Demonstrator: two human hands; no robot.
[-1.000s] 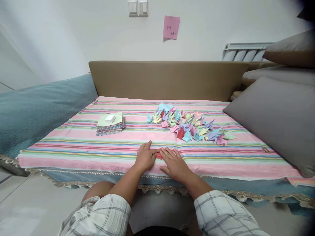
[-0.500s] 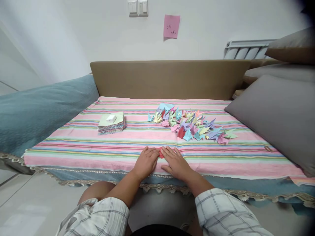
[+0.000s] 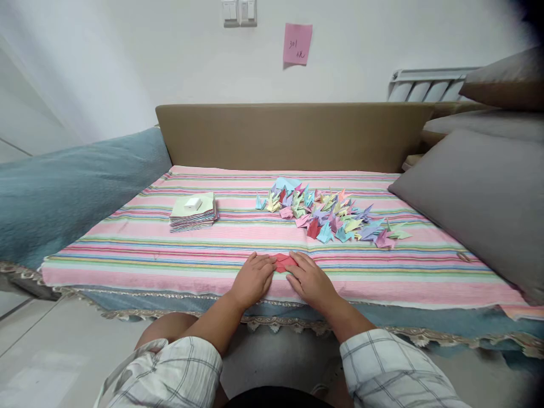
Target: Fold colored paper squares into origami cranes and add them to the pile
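A small red folded paper [image 3: 283,262] lies on the pink striped cloth [image 3: 140,249] near its front edge. My left hand [image 3: 252,279] rests at the paper's left side, fingertips bent onto it. At the paper's right side, my right hand [image 3: 313,281] has its fingers curled and pinching the paper's edge. Much of the paper is hidden under my fingers. Farther back sits a heap of several coloured paper cranes [image 3: 327,216].
A stack of coloured paper squares [image 3: 193,213] with a small white block [image 3: 193,203] on top sits at the back left. A teal blanket [image 3: 63,187] bounds the left side, grey cushions [image 3: 476,198] the right, and a tan headboard [image 3: 289,136] the back.
My right hand's flat fingers have curled in and drawn back a little, so more of the red paper shows. My left hand has hardly moved. The view has shifted slightly.
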